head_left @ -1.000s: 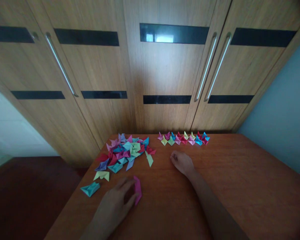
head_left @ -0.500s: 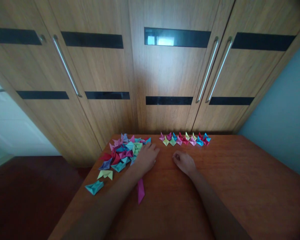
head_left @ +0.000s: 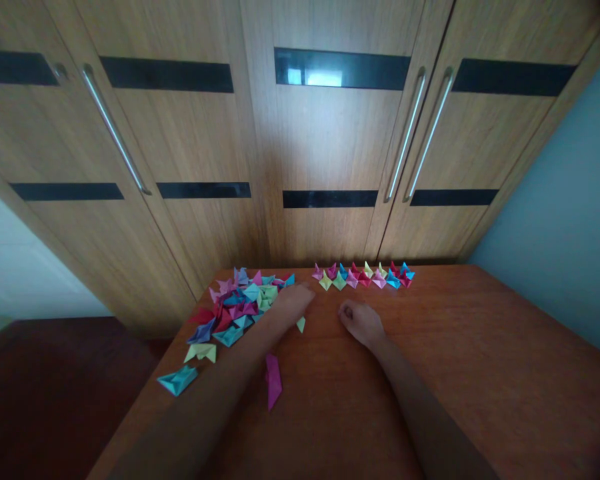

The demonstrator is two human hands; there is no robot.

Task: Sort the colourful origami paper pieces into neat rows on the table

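Wardrobe: wood-grain doors [head_left: 325,147] stand behind the bench, with dark glossy strips [head_left: 167,75] and long metal handles [head_left: 405,136].
Bench: reddish-brown top [head_left: 480,373], carrying all the folded paper.
Pile: mixed-colour folded paper pieces [head_left: 245,310] lie heaped at the far left.
Row: upright folded pieces [head_left: 364,280] stand in 2 close lines at the far edge, right of the pile.
Left hand: at the pile's right side [head_left: 293,303], away from the magenta piece it was at 1 second ago; its fingers are hidden, so I cannot tell the grip.
Right hand: resting on the bench [head_left: 363,321] below the row, grip clenched, same place as before.
Magenta piece: flat on the bench [head_left: 274,381] beside the left forearm, now untouched.
Turquoise piece: alone near the left edge [head_left: 179,380].
Pale green piece: tip showing [head_left: 301,325] below the left hand.
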